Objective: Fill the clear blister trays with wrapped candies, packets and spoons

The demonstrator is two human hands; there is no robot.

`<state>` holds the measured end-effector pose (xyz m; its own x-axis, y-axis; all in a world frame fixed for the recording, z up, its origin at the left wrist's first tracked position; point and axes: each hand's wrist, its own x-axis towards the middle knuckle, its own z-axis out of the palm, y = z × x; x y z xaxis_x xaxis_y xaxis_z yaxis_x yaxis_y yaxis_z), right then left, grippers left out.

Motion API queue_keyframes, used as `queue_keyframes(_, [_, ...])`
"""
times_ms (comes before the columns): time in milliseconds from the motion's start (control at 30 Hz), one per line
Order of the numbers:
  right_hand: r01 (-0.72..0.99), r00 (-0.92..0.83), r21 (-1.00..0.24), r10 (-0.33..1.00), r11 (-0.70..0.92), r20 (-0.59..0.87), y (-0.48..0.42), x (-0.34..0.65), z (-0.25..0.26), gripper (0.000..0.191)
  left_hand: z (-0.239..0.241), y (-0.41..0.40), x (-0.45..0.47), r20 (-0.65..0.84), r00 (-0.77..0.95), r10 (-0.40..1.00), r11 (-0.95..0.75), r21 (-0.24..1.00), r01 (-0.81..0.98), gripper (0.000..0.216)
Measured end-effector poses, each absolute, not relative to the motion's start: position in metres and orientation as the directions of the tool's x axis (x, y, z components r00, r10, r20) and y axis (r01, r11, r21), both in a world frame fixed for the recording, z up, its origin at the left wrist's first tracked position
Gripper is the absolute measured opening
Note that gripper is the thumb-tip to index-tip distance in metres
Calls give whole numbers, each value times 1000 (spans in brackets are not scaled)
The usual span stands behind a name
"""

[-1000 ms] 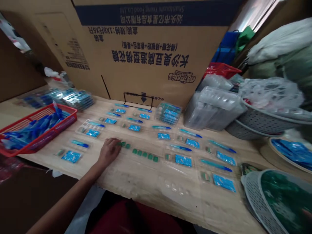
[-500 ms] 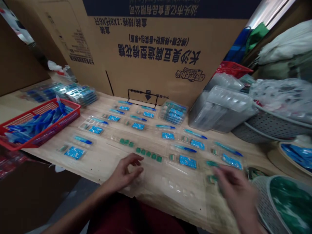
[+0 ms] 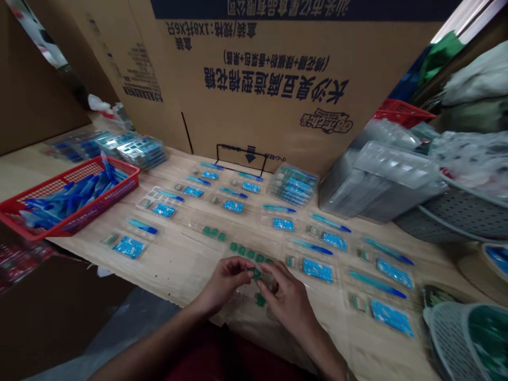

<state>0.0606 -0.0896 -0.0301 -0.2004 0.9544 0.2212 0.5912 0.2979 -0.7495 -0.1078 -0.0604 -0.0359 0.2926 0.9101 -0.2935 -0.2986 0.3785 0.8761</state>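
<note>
My left hand (image 3: 226,281) and my right hand (image 3: 289,296) meet near the table's front edge, both with fingers pinched. Between their fingertips is a small green piece (image 3: 254,273), partly covered. Another green piece (image 3: 260,299) shows below my right fingers; whether it is held or lying there I cannot tell. Just beyond my hands, a row of small green pieces (image 3: 242,250) sits in a clear plastic tray. To the right of my right hand lie clear trays, each with a blue pen (image 3: 313,246), a blue patterned block (image 3: 317,269) and a small striped piece (image 3: 291,261).
A red basket (image 3: 133,180) of blue pens stands at left, with stacked filled packs (image 3: 143,153) behind it. A large cardboard box (image 3: 246,116) blocks the back. Stacked clear trays (image 3: 392,174) and grey baskets (image 3: 452,338) line the right side.
My right hand has come left from the right-hand trays to meet my left hand at the green piece. My left hand has moved slightly right, and the view has shifted.
</note>
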Motion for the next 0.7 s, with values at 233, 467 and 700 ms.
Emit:
queue_keyframes(233, [166, -83, -985, 994, -51, -65, -89, 56, -28, 23, -29, -62, -109, -248, 442, 862, 399, 869, -291, 30])
queue_keyframes(467, [93, -154, -979, 969, -180, -192, -87, 49, -26, 29, -31, -63, -117, -245, 442, 863, 387, 883, -264, 30])
queue_keyframes(700, [344, -7, -938, 999, 43, 43, -86, 39, -26, 14, -35, -61, -117, -261, 355, 898, 363, 894, -261, 24])
